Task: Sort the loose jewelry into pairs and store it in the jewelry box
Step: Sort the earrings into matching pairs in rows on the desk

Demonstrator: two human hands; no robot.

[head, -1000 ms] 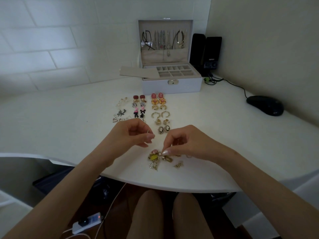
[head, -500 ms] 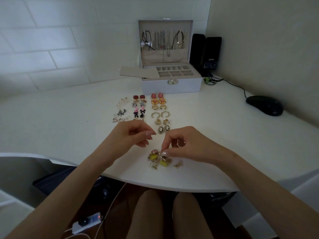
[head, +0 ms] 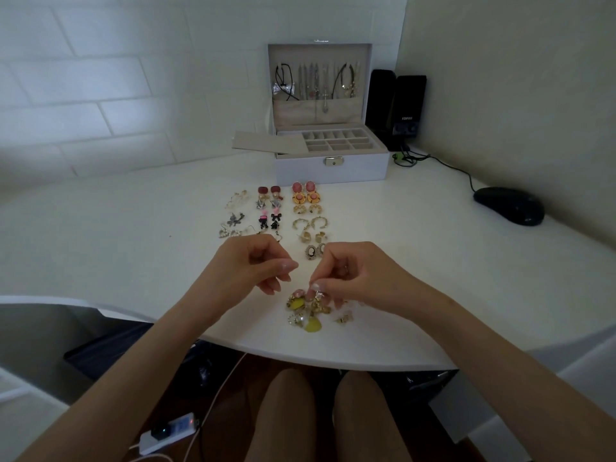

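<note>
Near the front edge of the surface (head: 100, 228), just ahead of the person's knees, lies the loose heap (head: 308, 311) of unsorted jewelry, yellow and gold pieces tangled together; the right hand (head: 361, 273) bends down over it, its fingers (head: 315, 286) curled, thumb and forefinger pinching a small piece (head: 320, 295) at the top of the heap, most likely to tease it free of the rest; the left hand (head: 248, 265) hovers just beside, above the surface, with the fingertips drawn loosely together, and whether anything tiny sits between them I cannot tell; it looks placed to receive or steady whatever comes out.

Towards the middle of the surface, between the hands and the jewelry box (head: 331, 170), the sorted pairs (head: 305, 196) lie in neat columns, each earring touching or just beside its mate, so a match can be checked at a glance; the box stands at the far edge with its lid upright, necklaces (head: 316, 85) hanging inside the lid and the small compartments (head: 336, 143) looking bare; none of the pairs is in them, so storing is not yet begun.

By the right edge rests a mouse (head: 508, 205); two speakers (head: 396, 108) stand in the far right corner, well apart from the work.
</note>
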